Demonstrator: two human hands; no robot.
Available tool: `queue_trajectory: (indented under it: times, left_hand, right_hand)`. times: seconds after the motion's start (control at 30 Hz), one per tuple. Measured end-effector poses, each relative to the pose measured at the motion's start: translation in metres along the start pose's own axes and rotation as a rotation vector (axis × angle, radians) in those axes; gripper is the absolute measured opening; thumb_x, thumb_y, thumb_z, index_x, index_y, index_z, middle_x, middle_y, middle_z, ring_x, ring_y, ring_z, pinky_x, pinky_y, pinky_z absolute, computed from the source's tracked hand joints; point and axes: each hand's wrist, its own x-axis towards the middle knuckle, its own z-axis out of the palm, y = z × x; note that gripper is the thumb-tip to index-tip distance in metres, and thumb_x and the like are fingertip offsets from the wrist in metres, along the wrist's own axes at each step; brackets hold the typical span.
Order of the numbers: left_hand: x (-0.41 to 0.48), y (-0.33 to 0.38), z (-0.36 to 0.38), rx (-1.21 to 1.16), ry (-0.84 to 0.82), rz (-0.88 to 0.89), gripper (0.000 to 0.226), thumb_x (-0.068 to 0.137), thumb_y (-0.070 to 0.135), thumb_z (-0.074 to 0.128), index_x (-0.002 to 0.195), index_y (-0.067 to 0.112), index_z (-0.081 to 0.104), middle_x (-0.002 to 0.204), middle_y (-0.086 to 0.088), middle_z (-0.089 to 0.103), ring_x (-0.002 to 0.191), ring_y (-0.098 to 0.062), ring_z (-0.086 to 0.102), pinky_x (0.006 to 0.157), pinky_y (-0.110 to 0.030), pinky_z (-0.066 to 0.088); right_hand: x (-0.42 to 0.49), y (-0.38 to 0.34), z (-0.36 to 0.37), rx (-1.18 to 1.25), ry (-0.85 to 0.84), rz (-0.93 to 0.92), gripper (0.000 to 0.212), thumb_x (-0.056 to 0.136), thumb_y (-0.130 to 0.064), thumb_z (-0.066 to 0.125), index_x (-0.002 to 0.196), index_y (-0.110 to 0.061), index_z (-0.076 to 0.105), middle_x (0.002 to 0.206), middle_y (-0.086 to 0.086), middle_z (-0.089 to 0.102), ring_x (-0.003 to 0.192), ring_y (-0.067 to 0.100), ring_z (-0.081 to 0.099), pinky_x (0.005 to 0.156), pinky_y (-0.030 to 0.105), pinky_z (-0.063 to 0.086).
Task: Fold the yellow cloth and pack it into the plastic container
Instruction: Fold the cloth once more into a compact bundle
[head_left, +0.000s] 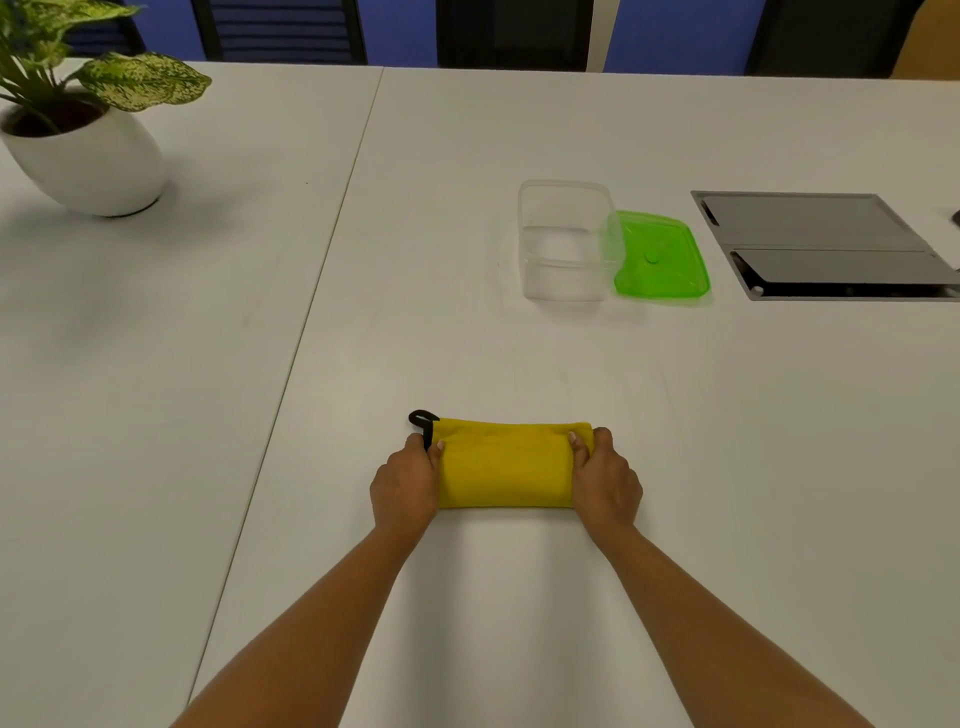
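The folded yellow cloth (506, 467) lies on the white surface (467, 338) close to you; your left grip (405, 480) and right grip (605, 480) each clutch 1 end. The clear plastic container (563, 244) stands well beyond, green lid (660, 260) beside it.

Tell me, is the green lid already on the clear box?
No, the green lid lies flat on the table beside the open plastic container.

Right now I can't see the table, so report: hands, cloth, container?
Left hand and right hand grip the ends of the folded yellow cloth. Plastic container open, empty; green lid beside it. Nothing between cloth and container.
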Motion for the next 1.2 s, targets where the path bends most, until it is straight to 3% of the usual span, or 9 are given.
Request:
queue_trajectory:
  times: [0.17, 0.33, 0.43, 0.57, 0.67, 0.77, 1.0, 1.07, 1.2]
  left_hand:
    - [0.003, 0.001, 0.001, 0.005, 0.002, -0.025, 0.040, 0.098, 0.040, 0.033, 0.108, 0.007, 0.053, 0.099, -0.015, 0.067, 0.088, -0.031, 0.063, 0.065, -0.033, 0.041]
    - [-0.001, 0.006, -0.003, -0.148, 0.074, -0.065, 0.038, 0.093, 0.029, 0.050, 0.125, 0.011, 0.040, 0.102, -0.016, 0.066, 0.089, -0.032, 0.063, 0.066, -0.033, 0.043]
    - [-0.005, 0.014, -0.005, -0.056, 0.208, 0.079, 0.037, 0.090, 0.017, 0.054, 0.125, 0.009, 0.045, 0.115, -0.012, 0.059, 0.104, -0.028, 0.056, 0.079, -0.037, 0.045]
    - [-0.016, 0.034, 0.002, 0.121, 0.312, 0.429, 0.040, 0.085, 0.018, 0.061, 0.123, 0.005, 0.055, 0.134, -0.017, 0.054, 0.127, -0.035, 0.049, 0.104, -0.048, 0.040]
    - [-0.021, 0.043, 0.015, 0.215, 0.146, 0.587, 0.052, 0.093, 0.033, 0.048, 0.139, 0.011, 0.039, 0.152, -0.014, 0.031, 0.142, -0.032, 0.025, 0.115, -0.049, 0.020]
    - [-0.016, 0.032, 0.030, 0.250, -0.067, 0.522, 0.059, 0.098, 0.045, 0.024, 0.148, 0.020, 0.006, 0.159, -0.006, 0.002, 0.147, -0.023, -0.002, 0.120, -0.039, -0.001]
    - [-0.011, 0.025, 0.041, 0.307, -0.058, 0.510, 0.062, 0.096, 0.050, 0.018, 0.147, 0.023, -0.006, 0.159, -0.005, -0.005, 0.147, -0.022, -0.008, 0.119, -0.037, -0.007]
    - [-0.011, 0.025, 0.041, 0.302, -0.060, 0.511, 0.062, 0.097, 0.049, 0.019, 0.147, 0.023, -0.006, 0.159, -0.004, -0.005, 0.147, -0.022, -0.008, 0.118, -0.037, -0.009]
    - [-0.012, 0.026, 0.041, 0.281, -0.042, 0.513, 0.061, 0.097, 0.047, 0.020, 0.147, 0.022, -0.003, 0.159, -0.004, -0.004, 0.147, -0.023, -0.007, 0.118, -0.038, -0.009]
  right_hand:
    - [0.003, -0.003, 0.001, -0.027, -0.026, 0.031, 0.039, 0.098, -0.041, 0.032, 0.112, -0.007, 0.046, 0.100, 0.020, 0.067, 0.089, 0.037, 0.063, 0.067, 0.035, 0.041]
    - [-0.001, -0.008, 0.003, -0.125, 0.039, 0.000, 0.037, 0.097, -0.039, 0.034, 0.115, -0.010, 0.048, 0.096, 0.015, 0.069, 0.085, 0.033, 0.064, 0.064, 0.032, 0.038]
    - [-0.002, -0.009, 0.004, -0.161, 0.080, -0.029, 0.036, 0.096, -0.037, 0.035, 0.115, -0.010, 0.049, 0.106, 0.012, 0.063, 0.096, 0.030, 0.058, 0.067, 0.035, 0.042]
    - [-0.003, -0.010, 0.006, -0.176, 0.095, -0.032, 0.035, 0.097, -0.035, 0.036, 0.115, -0.008, 0.049, 0.113, 0.012, 0.059, 0.100, 0.029, 0.055, 0.071, 0.038, 0.045]
    - [-0.004, -0.011, 0.005, -0.157, 0.107, -0.018, 0.034, 0.096, -0.035, 0.037, 0.114, -0.008, 0.047, 0.113, 0.013, 0.058, 0.100, 0.031, 0.055, 0.072, 0.040, 0.046]
    - [-0.004, -0.009, 0.006, -0.165, 0.114, -0.018, 0.034, 0.096, -0.036, 0.037, 0.115, -0.009, 0.046, 0.114, 0.013, 0.057, 0.101, 0.030, 0.054, 0.072, 0.040, 0.046]
    - [-0.004, -0.012, 0.005, -0.154, 0.103, 0.105, 0.040, 0.094, -0.043, 0.041, 0.118, -0.011, 0.045, 0.119, 0.014, 0.054, 0.106, 0.031, 0.050, 0.080, 0.043, 0.040]
    - [-0.008, -0.015, 0.000, -0.199, 0.182, 0.010, 0.037, 0.090, -0.034, 0.053, 0.117, -0.010, 0.051, 0.115, 0.015, 0.058, 0.103, 0.034, 0.052, 0.080, 0.045, 0.041]
    - [-0.019, -0.027, 0.001, -0.277, 0.348, -0.453, 0.035, 0.075, -0.015, 0.073, 0.109, -0.012, 0.065, 0.111, 0.007, 0.069, 0.110, 0.029, 0.063, 0.094, 0.054, 0.045]
